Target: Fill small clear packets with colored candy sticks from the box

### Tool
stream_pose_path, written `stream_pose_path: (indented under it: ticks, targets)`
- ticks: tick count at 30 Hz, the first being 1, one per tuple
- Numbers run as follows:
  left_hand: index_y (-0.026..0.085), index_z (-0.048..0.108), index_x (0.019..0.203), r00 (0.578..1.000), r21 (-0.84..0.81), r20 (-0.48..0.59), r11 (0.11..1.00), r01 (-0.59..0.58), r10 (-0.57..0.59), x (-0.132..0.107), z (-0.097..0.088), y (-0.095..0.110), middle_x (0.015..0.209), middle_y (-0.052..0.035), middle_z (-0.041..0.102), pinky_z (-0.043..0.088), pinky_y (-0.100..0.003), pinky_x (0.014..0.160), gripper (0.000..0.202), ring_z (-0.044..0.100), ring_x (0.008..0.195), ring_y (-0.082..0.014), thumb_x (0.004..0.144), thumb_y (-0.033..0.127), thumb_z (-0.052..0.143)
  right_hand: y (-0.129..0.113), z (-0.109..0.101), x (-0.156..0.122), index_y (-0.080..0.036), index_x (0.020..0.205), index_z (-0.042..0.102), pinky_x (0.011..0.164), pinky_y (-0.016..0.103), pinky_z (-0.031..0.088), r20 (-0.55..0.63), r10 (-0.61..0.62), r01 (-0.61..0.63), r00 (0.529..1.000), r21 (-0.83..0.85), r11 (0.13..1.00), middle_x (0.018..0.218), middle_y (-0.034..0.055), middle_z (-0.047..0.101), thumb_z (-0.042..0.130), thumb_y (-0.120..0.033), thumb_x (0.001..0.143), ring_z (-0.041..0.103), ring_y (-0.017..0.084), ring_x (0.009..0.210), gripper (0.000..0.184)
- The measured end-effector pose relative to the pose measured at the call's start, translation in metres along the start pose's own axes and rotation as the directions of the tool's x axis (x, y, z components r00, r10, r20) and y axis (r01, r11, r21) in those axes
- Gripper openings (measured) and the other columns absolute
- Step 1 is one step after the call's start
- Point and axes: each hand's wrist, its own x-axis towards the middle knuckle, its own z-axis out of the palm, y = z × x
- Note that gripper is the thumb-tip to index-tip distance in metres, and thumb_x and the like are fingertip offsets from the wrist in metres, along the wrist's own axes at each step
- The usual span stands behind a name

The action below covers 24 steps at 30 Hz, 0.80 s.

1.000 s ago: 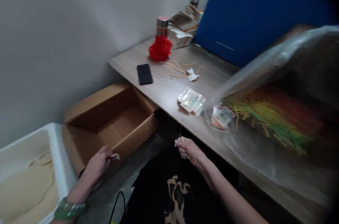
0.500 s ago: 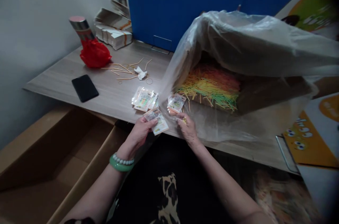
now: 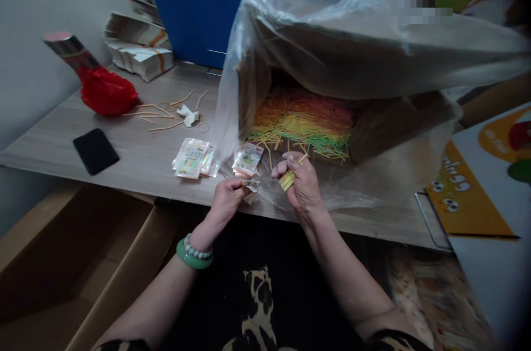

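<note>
My left hand (image 3: 226,199) pinches a small printed plastic packet (image 3: 251,186), tilted almost edge-on at the table's front edge. In my right hand (image 3: 306,188) is a bunch of short, thin yellow sticks (image 3: 287,179), gripped between thumb and fingers. A stack of printed packets (image 3: 248,159) lies just beyond my left fingers. Left of it is a pile of clear packets (image 3: 191,158) with coloured sticks inside. Beyond my right hand, loose sticks (image 3: 302,121) in red, orange, yellow and green fill part of a carton lined with a clear plastic sheet (image 3: 352,58).
On the table (image 3: 136,171) are a black phone (image 3: 95,151), a flask (image 3: 70,52) in a red bag (image 3: 108,91), several pale bent sticks (image 3: 160,114) and crumpled white paper (image 3: 188,115). Banded cards (image 3: 143,61) stand behind. An open cardboard box (image 3: 120,273) sits below left.
The view has shifted right. My left hand has turned the packet from face-up to nearly edge-on. My right hand has lifted away from the packet stack, and its yellow sticks now show clearly.
</note>
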Motion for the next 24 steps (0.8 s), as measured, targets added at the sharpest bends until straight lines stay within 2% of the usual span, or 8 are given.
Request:
stream_pose_path:
  ticks: [5, 10, 17, 21, 24]
  targets:
    - [0.015, 0.064, 0.056, 0.996, 0.121, 0.091, 0.992, -0.021, 0.01, 0.008, 0.025, 0.001, 0.056, 0.002, 0.056, 0.036, -0.022, 0.056, 0.021, 0.047, 0.056, -0.0104, 0.066, 0.031, 0.074, -0.029, 0.005, -0.003, -0.022, 0.093, 0.046, 0.075, 0.034, 0.055, -0.038, -0.163, 0.163, 0.986, 0.001, 0.987, 0.06, -0.0075, 0.059, 0.064, -0.046, 0.085, 0.068, 0.015, 0.065, 0.031]
    - [0.015, 0.059, 0.051, 0.979, 0.157, 0.202, 0.986, -0.058, 0.025, 0.01, 0.048, 0.008, 0.051, 0.0026, 0.051, 0.032, -0.022, 0.051, 0.026, 0.042, 0.052, -0.0098, 0.069, 0.032, 0.069, -0.033, 0.016, -0.011, -0.024, 0.091, 0.043, 0.08, 0.037, 0.055, -0.035, -0.235, 0.234, 0.971, -0.011, 0.972, 0.061, -0.008, 0.059, 0.058, -0.042, 0.09, 0.07, 0.015, 0.066, 0.023]
    - [0.014, 0.062, 0.054, 0.971, 0.11, 0.198, 0.987, 0.117, -0.137, 0.006, 0.061, 0.014, 0.05, 0.0022, 0.055, 0.033, -0.021, 0.047, 0.023, 0.043, 0.047, -0.0079, 0.062, 0.031, 0.075, -0.019, 0.016, -0.015, -0.024, 0.092, 0.045, 0.084, 0.037, 0.054, -0.089, -0.26, 0.253, 0.962, -0.08, 0.964, 0.065, -0.0057, 0.062, 0.056, -0.038, 0.092, 0.071, 0.016, 0.073, 0.018]
    - [0.014, 0.064, 0.059, 0.937, 0.028, 0.281, 0.977, 0.209, -0.208, 0.001, 0.063, 0.022, 0.052, 0.0021, 0.056, 0.031, -0.021, 0.044, 0.023, 0.043, 0.044, -0.0066, 0.06, 0.032, 0.078, -0.007, 0.006, -0.016, -0.022, 0.089, 0.048, 0.083, 0.035, 0.053, -0.096, -0.241, 0.229, 0.966, -0.124, 0.966, 0.063, -0.0049, 0.063, 0.059, -0.036, 0.09, 0.07, 0.016, 0.073, 0.018]
    - [0.015, 0.06, 0.058, 0.91, -0.001, 0.331, 0.964, 0.264, -0.249, 0.0, 0.062, 0.024, 0.047, 0.0048, 0.049, 0.023, -0.02, 0.038, 0.027, 0.033, 0.036, -0.004, 0.059, 0.034, 0.078, 0.0, -0.003, -0.017, -0.022, 0.087, 0.05, 0.081, 0.034, 0.054, -0.084, -0.177, 0.168, 0.981, -0.105, 0.98, 0.062, -0.0042, 0.064, 0.062, -0.036, 0.088, 0.07, 0.017, 0.074, 0.019]
